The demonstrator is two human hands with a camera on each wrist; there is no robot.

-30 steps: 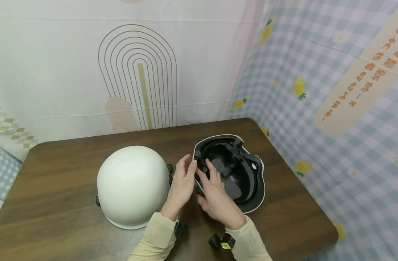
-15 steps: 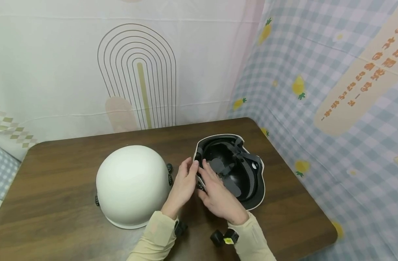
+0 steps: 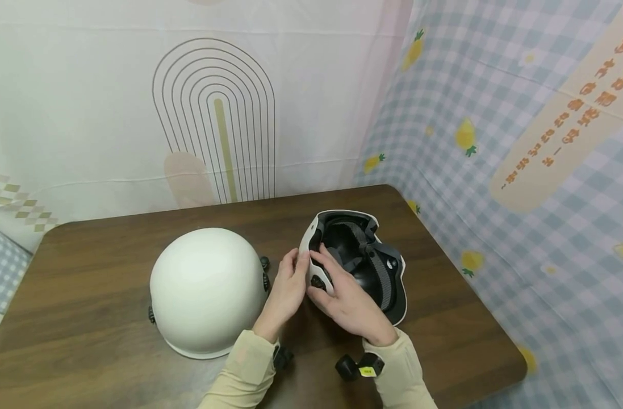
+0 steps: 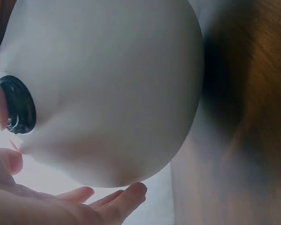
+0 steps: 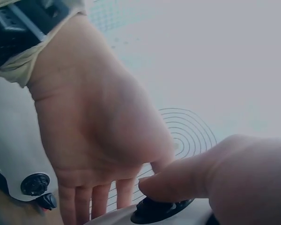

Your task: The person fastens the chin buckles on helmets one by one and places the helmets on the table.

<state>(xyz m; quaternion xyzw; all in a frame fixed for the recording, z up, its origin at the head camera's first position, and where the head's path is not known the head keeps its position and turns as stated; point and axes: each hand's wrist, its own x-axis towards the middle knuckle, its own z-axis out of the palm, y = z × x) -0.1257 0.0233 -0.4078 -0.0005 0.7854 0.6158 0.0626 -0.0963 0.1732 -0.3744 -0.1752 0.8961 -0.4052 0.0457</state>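
Note:
An upturned white helmet (image 3: pixel 367 278) lies tilted on the table's right side, its black padded interior and grey straps showing. My right hand (image 3: pixel 349 301) grips its near-left rim, thumb outside by a black knob (image 5: pixel 154 212), fingers over the inside and partly hidden. My left hand (image 3: pixel 284 292) rests its extended fingers against the outside of the same helmet; in the left wrist view the fingertips (image 4: pixel 133 190) touch the curved white shell (image 4: pixel 117 89). A second white helmet (image 3: pixel 209 289) stands dome up to the left of my hands.
The dark brown wooden table (image 3: pixel 86 272) has rounded corners. A white patterned cloth (image 3: pixel 321 102) hangs behind it, and a blue checked cloth (image 3: pixel 444 170) along the right. The second helmet sits close to my left forearm.
The right helmet has tipped rightward, showing more of its white outer left side. My right hand has shifted from inside the helmet to gripping its rim. The left hand has barely moved.

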